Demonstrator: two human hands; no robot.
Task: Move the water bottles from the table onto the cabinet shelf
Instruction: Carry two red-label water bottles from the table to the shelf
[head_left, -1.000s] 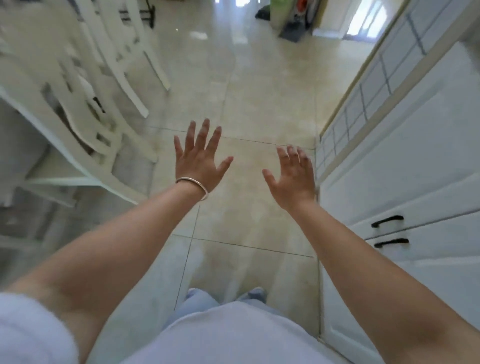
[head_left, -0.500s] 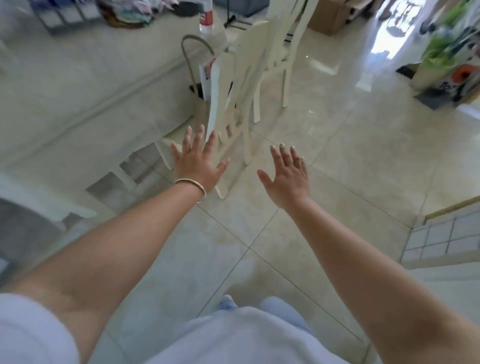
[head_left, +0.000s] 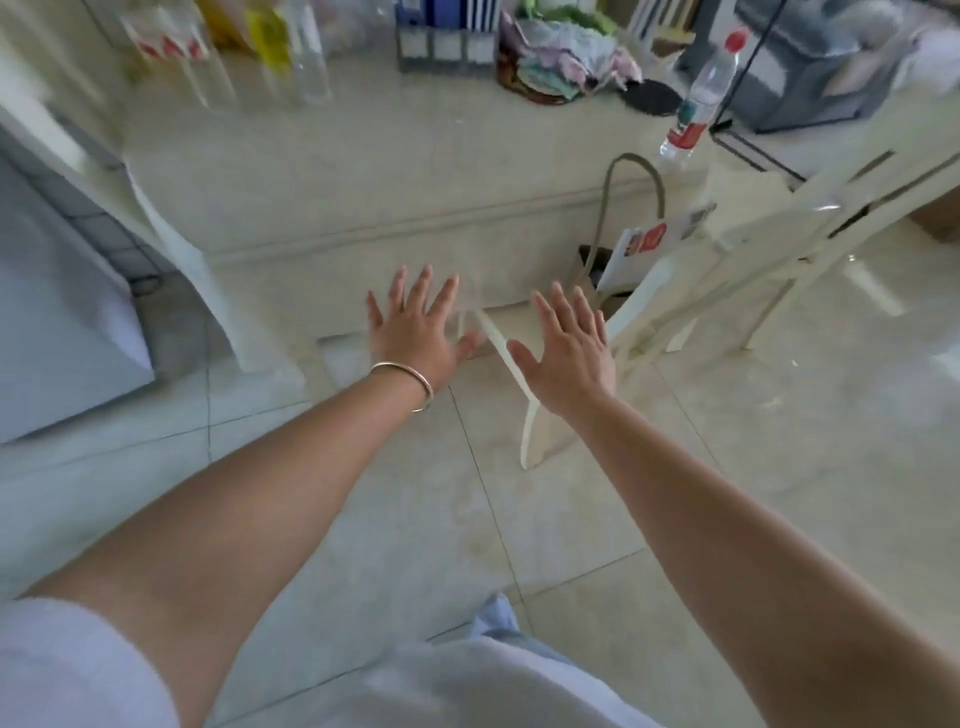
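In the head view we find both arms stretched forward over the tiled floor (head_left: 426, 525), palms down. Our left hand (head_left: 415, 332), with a bangle (head_left: 404, 380) at the wrist, has its fingers spread and grasps nothing; our right hand (head_left: 569, 353) is likewise flat, splayed and empty. Both hands hover in front of the near edge of the table (head_left: 363, 176), not touching it. One water bottle (head_left: 698, 101), clear with a red cap and red label, stands upright on the table's right part, well apart from either hand. Further clear bottles (head_left: 306, 57) stand at the far left of the table, blurred. A cream chair (head_left: 769, 244) stands just right of the right hand, with a handled bag (head_left: 631, 249) on its seat.
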